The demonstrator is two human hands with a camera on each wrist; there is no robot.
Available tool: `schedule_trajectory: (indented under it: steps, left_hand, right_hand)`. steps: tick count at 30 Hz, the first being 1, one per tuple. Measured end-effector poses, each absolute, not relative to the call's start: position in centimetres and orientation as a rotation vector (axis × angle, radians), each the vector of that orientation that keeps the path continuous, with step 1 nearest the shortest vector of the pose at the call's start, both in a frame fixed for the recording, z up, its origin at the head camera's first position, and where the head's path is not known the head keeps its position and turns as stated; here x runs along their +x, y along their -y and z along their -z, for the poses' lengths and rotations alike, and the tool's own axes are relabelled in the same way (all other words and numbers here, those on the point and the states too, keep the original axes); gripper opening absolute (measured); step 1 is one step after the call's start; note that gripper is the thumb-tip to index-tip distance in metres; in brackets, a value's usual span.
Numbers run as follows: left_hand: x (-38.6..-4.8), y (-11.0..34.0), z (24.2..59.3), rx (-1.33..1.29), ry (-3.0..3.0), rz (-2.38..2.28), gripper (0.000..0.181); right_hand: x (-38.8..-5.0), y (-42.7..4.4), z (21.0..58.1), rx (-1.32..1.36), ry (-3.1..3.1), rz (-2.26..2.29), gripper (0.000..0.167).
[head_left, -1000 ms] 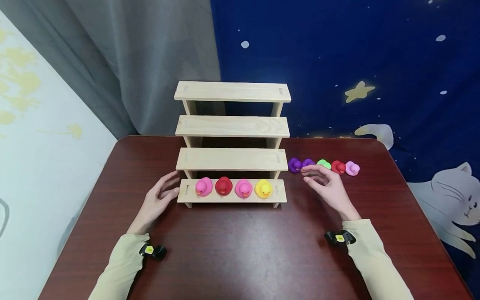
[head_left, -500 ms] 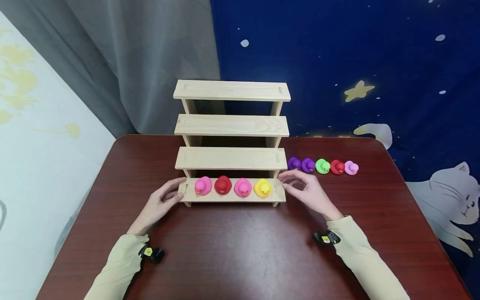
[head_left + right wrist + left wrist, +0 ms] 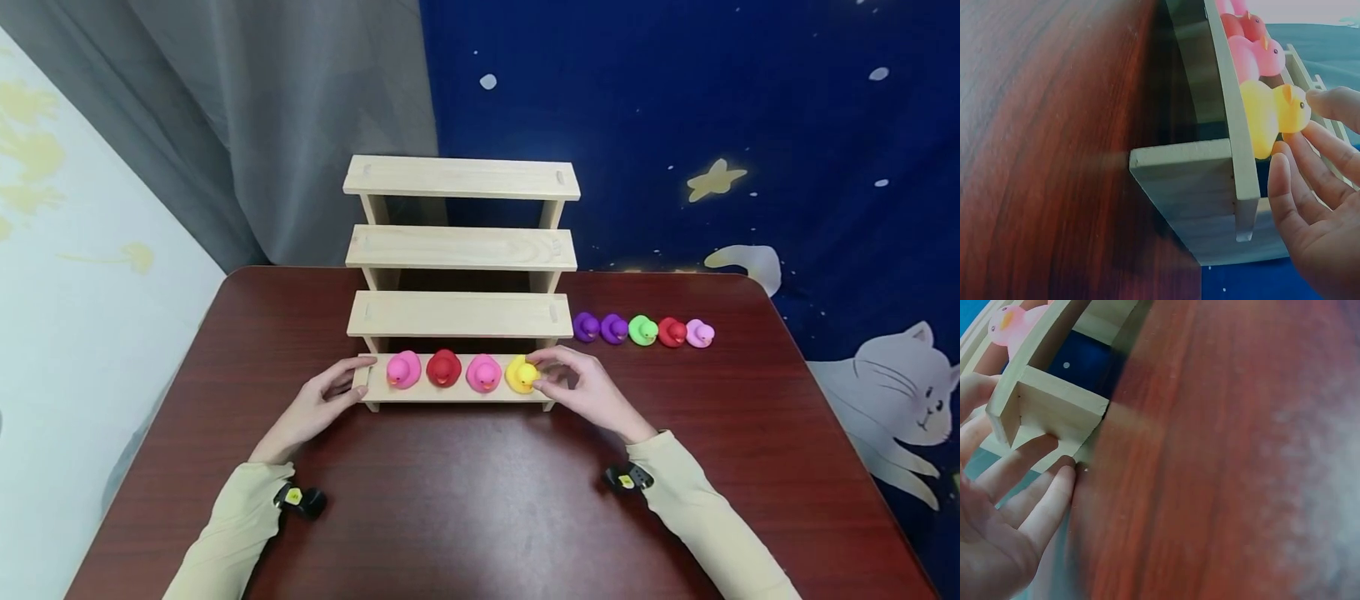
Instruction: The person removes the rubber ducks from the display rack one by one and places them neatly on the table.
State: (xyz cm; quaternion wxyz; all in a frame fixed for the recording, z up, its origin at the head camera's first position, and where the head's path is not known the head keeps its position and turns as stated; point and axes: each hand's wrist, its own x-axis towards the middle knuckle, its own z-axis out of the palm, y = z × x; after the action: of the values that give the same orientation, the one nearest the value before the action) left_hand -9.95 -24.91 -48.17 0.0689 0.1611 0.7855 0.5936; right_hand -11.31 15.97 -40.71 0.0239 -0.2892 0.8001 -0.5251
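Wooden lowest step: left hand at its left end, fingers loosely spread, touching it; four ducks lined up on top, apparently done, the rightmost, yellow duck, lightly pinched by right hand. Farther back, table, right side: five ducks in a row, apparently remaining. Rearmost: top step.

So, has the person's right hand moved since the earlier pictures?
Yes, leftward: in the head view, the right hand has gone from right of the wooden stand to the yellow duck on it.
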Motion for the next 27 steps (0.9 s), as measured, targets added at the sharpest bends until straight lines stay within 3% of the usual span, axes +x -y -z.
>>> schedule_trajectory:
  steps: [6,13,20,27]
  left_hand:
    - [-10.2,25.3,47.9,0.415,-2.295,-1.769,0.046]
    - [-10.2,25.3,48.0,0.394,-2.261,-1.778,0.048]
    - [-10.3,25.4,47.9,0.387,-2.249,-1.765,0.048]
    - [-10.3,25.4,47.8,0.4,-2.232,-1.776,0.049]
  right_hand:
    - [-11.4,-15.5,41.0,-0.887,-2.516,1.609,0.031]
    - [-12.4,-16.3,44.2,-0.851,-2.547,1.606,0.03]
    - [-10.8,-16.1,40.9,-0.836,-2.573,1.593,0.029]
    - [-10.6,-17.0,40.8,-0.838,-2.595,1.618,0.031]
